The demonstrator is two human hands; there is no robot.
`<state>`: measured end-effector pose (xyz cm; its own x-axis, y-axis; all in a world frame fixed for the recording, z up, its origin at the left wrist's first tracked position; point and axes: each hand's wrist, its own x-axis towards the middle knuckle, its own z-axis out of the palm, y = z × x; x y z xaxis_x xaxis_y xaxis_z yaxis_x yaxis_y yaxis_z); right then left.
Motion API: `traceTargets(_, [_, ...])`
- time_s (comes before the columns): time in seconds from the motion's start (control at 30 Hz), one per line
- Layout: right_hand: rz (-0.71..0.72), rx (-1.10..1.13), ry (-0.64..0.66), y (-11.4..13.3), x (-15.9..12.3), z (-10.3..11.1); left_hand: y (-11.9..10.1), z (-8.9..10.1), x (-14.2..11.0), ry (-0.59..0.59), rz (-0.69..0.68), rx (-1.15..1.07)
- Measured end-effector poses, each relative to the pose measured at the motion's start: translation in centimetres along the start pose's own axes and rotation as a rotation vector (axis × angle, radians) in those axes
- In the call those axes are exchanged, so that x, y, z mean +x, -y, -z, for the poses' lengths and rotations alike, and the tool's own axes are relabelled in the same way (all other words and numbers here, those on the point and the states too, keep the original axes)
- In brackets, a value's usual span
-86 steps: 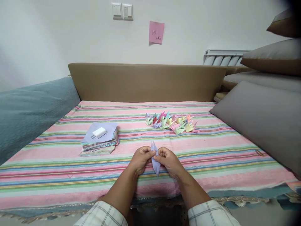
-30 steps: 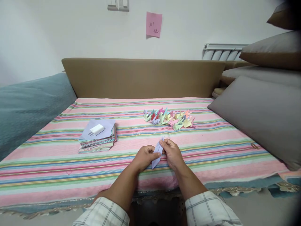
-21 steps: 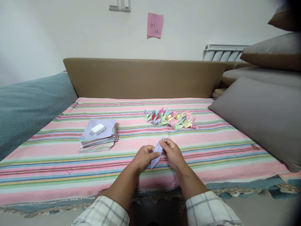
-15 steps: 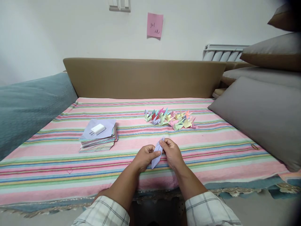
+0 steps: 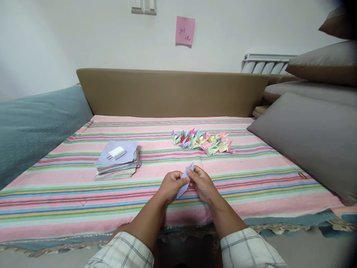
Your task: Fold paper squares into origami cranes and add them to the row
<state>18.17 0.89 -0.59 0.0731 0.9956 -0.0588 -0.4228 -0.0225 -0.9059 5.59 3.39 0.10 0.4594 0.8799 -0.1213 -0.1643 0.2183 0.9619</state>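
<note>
Between my two hands is a folded piece of lavender origami paper (image 5: 182, 190), narrow and pointed at its lower end, held tilted above the striped cloth. My left hand (image 5: 171, 186) pinches its left side, thumb on top. My right hand (image 5: 202, 183) grips the upper right part between thumb and fingers. Beyond my hands lies a cluster of folded paper cranes (image 5: 212, 149) in several colours. To the left sits a stack of square paper sheets (image 5: 117, 172), a lavender one on top, with a white plug adapter (image 5: 117, 153) resting on it.
A striped cloth (image 5: 69, 190) covers the seat. Behind it stands a brown backrest (image 5: 173, 93). A blue-green cushion (image 5: 41, 119) borders the left, and grey pillows (image 5: 309, 137) are piled at the right. A small brown ring-like object (image 5: 302, 175) lies near them.
The lavender paper has turned slightly, its lower tip moving left. My right thumb has shifted a little down and left along it. The cranes and stack stay put.
</note>
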Motion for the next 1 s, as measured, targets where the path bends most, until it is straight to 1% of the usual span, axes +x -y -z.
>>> traceTargets(0.07, [-0.006,-0.052,0.011,-0.04,-0.07,-0.07,-0.06,-0.01,-0.03,0.012,-0.002,0.025])
traceTargets(0.17, [0.043,-0.083,-0.026,-0.05,-0.12,-0.25,-0.30,-0.06,-0.14,0.006,-0.022,0.099])
traceTargets(0.27, [0.062,-0.067,-0.034,-0.03,-0.12,-0.27,-0.49,-0.04,-0.20,-0.007,-0.052,0.164])
traceTargets(0.37, [0.039,-0.063,-0.011,-0.16,-0.05,-0.09,-0.49,0.11,-0.13,0.010,-0.054,0.176])
traceTargets(0.43, [0.032,-0.059,-0.001,-0.30,0.03,0.04,-0.40,0.26,-0.05,0.001,-0.053,0.188])
traceTargets(0.53, [0.066,-0.038,-0.016,-0.50,0.21,0.17,-0.17,0.44,0.03,-0.013,-0.057,0.219])
traceTargets(0.67, [0.107,-0.022,-0.039,-0.72,0.38,0.27,0.14,0.57,0.04,0.020,-0.049,0.200])
traceTargets(0.77, [0.091,-0.008,-0.041,-0.88,0.43,0.23,0.20,0.63,0.07,0.033,-0.044,0.201])
traceTargets(0.9, [0.092,0.057,-0.047,-0.96,0.57,0.09,0.08,0.64,0.04,-0.012,-0.074,0.256])
traceTargets(1.0, [0.115,0.066,-0.065,-0.83,0.64,0.07,-0.13,0.54,-0.12,-0.011,-0.074,0.276])
